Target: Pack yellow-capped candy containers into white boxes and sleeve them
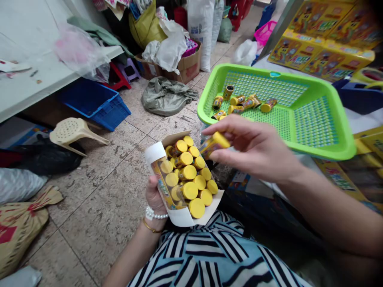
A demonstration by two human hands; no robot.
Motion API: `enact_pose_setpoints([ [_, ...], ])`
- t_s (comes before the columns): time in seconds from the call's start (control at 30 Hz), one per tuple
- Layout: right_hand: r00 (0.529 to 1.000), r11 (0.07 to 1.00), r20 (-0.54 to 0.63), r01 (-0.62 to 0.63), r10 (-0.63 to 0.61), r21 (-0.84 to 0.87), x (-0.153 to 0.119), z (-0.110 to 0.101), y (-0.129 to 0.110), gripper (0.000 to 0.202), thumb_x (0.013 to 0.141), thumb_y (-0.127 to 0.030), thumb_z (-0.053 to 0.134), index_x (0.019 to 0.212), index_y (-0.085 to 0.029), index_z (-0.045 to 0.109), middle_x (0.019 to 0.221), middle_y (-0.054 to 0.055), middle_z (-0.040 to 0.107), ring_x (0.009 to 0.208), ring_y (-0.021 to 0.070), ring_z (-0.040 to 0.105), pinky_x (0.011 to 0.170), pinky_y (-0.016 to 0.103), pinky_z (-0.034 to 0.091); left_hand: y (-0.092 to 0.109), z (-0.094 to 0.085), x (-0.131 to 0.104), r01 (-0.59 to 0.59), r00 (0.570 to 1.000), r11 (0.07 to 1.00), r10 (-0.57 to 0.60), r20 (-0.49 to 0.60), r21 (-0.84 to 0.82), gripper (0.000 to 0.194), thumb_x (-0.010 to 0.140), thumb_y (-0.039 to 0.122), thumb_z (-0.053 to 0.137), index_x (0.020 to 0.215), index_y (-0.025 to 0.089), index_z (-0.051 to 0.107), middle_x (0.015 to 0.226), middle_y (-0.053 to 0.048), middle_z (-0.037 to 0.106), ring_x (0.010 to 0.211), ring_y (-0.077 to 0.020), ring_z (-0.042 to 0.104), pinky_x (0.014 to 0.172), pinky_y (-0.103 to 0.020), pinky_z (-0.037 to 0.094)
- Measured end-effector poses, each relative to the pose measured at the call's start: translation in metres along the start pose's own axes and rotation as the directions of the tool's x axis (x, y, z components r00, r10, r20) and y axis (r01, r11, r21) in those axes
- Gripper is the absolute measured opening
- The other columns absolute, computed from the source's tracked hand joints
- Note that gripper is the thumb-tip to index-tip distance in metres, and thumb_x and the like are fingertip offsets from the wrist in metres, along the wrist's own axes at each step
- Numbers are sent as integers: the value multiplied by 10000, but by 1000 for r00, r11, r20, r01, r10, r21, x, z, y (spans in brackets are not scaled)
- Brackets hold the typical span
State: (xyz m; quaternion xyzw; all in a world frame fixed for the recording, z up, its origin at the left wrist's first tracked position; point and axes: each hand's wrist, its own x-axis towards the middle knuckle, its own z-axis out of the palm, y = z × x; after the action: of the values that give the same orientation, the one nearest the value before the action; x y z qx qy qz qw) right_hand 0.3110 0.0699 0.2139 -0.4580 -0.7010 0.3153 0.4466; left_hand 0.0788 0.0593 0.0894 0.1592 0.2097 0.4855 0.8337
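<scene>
My left hand (155, 195) holds an open cardboard box (167, 185) from its left side, above my lap. Several small tubes with yellow caps (190, 172) stand packed inside, caps up, some a little raised. My right hand (254, 149) is just right of the box's upper part, thumb and fingers closed on one yellow-capped tube (214, 144), which is tilted. Beyond that hand, a green basket (326, 149) has several more tubes (248, 103) lying loose at its left end.
Yellow printed boxes (320, 56) are stacked behind the basket. At the left are a white table (44, 71), a blue crate (104, 107) and a cream stool (72, 131). A grey sack (167, 95) lies on the tiled floor.
</scene>
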Motion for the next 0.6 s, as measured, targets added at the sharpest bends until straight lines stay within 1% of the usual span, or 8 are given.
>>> enact_pose_setpoints([
  [0.07, 994, 995, 46, 96, -95, -5, -4, 25, 3, 290, 822, -253, 742, 1101, -200, 683, 1007, 51, 692, 917, 194, 658, 831, 366, 554, -4, 2, -2, 6, 1000, 1000, -6, 0, -11, 497, 859, 575, 630, 1225, 242, 684, 1324, -30, 696, 1456, -348, 380, 1163, -500, 360],
  [0.13, 970, 970, 102, 229, -220, -81, -8, 43, 6, 273, 869, -249, 690, 1130, -177, 657, 1087, 88, 712, 1022, 213, 654, 916, 389, 542, -7, 2, -4, -17, 1000, 1000, 17, -3, -25, 465, 867, 580, 613, 1215, 282, 689, 1280, 26, 719, 1439, -333, 410, 1162, -479, 373],
  [0.23, 926, 912, 216, 353, -309, -209, -16, 58, 8, 242, 942, -266, 585, 1140, -146, 655, 1068, 115, 730, 1083, 239, 622, 1032, 453, 484, -9, -3, -6, -13, 1000, 999, 13, 10, -35, 450, 865, 591, 606, 1176, 283, 711, 1188, 45, 756, 1394, -329, 475, 1155, -483, 390],
  [0.33, 920, 851, 284, 368, -272, -376, -21, 61, 9, 265, 976, -323, 538, 1109, -148, 686, 984, 114, 727, 1048, 265, 586, 993, 485, 480, -6, -11, -7, 41, 998, 999, -40, 56, -23, 428, 868, 567, 615, 1120, 241, 732, 1130, -9, 774, 1349, -332, 532, 1135, -524, 411],
  [0.4, 915, 787, 325, 379, -240, -486, -21, 61, 10, 279, 986, -321, 518, 1117, -150, 695, 983, 125, 705, 1039, 277, 556, 935, 475, 487, -4, -16, -7, 58, 994, 998, -59, 94, 7, 382, 873, 528, 624, 1126, 262, 732, 1096, -21, 780, 1315, -328, 569, 1125, -550, 425],
  [0.47, 893, 737, 398, 411, -209, -536, -19, 61, 11, 293, 992, -308, 501, 1144, -147, 692, 952, 124, 685, 972, 271, 546, 871, 456, 493, -3, -21, -7, 67, 990, 997, -70, 119, 32, 337, 896, 485, 604, 1130, 278, 730, 1039, -11, 788, 1270, -325, 609, 1121, -563, 435],
  [0.53, 877, 746, 445, 417, -181, -520, -17, 60, 8, 324, 990, -303, 505, 1196, -117, 672, 928, 122, 684, 913, 259, 556, 851, 449, 501, -3, -24, -7, 89, 987, 996, -91, 131, 18, 328, 921, 463, 579, 1148, 274, 721, 1042, 8, 789, 1226, -312, 641, 1124, -548, 434],
  [0.6, 876, 811, 449, 388, -176, -437, -16, 53, 0, 384, 981, -305, 527, 1278, -81, 622, 1016, 140, 705, 964, 258, 591, 909, 449, 510, -5, -25, -7, 115, 985, 993, -111, 134, -19, 364, 897, 484, 610, 1179, 273, 703, 1118, 16, 777, 1211, -293, 651, 1132, -504, 428],
])
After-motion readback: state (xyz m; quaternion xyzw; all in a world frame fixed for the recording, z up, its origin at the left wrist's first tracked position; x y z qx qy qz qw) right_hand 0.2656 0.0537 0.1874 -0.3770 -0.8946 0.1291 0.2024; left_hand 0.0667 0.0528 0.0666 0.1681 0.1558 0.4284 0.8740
